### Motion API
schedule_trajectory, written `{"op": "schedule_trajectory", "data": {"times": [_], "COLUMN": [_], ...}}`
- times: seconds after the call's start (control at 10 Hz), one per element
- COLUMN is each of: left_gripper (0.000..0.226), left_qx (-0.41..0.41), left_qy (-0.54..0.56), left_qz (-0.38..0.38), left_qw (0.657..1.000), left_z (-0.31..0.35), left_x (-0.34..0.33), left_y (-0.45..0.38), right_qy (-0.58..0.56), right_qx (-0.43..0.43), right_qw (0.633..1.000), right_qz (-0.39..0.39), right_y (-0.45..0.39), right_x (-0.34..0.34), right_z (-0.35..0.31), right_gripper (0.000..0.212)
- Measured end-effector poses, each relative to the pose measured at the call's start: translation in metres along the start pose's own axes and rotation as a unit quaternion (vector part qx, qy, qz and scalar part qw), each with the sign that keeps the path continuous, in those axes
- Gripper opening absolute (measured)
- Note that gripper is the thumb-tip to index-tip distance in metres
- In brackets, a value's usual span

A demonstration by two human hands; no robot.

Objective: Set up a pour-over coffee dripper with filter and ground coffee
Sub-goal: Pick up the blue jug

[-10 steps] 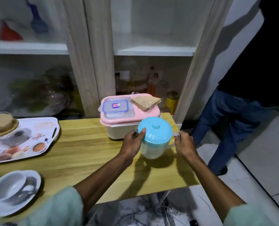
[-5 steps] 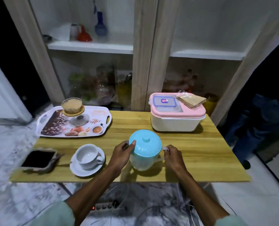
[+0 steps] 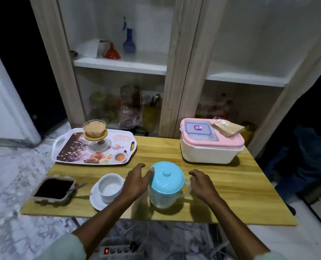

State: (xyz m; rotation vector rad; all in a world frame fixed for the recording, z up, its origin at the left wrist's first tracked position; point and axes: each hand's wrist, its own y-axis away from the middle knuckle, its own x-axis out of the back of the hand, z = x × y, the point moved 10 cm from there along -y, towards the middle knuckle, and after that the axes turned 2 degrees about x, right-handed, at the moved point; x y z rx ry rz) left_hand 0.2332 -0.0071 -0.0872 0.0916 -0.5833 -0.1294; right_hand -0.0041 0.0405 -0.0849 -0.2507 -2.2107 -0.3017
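Ground coffee dark in a square tray at the counter's near left corner, spoon propped on its right rim. Behind it, printed serving tray at the far left, carrying a glass pour-over dripper upright, brown filter paper seated in its cone. Next along, white cup on a white saucer near the front edge, just beside the left wrist. Left hand hovering with fingers spread and relaxed, grip released, fingertips touching or nearly touching the rim of the blue lid; cannot tell which. Blue-lidded translucent jug standing upright on the counter between the two hands. Right hand just right of the jug's handle, fingers curled loosely, grip released and holding nothing. Farther right and back, pink-lidded white container near the far edge, small clear box with blue clips lying on its lid, stack of brown paper filters in a clear wrapper beside that box, also on the lid. Wooden shelf unit behind the counter, blurred jars on its lower level.
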Motion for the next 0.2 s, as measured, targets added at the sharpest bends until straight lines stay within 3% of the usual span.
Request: {"op": "schedule_trajectory", "data": {"times": [0.2], "left_gripper": [0.064], "left_qx": [-0.121], "left_qy": [-0.252], "left_qz": [-0.022], "left_qw": [0.960], "left_z": [0.081], "left_x": [0.000], "left_y": [-0.027], "right_qy": [0.150], "right_qx": [0.086], "right_qw": [0.985], "right_qz": [0.031], "right_y": [-0.017], "right_x": [0.030], "right_z": [-0.068], "right_gripper": [0.053]}}
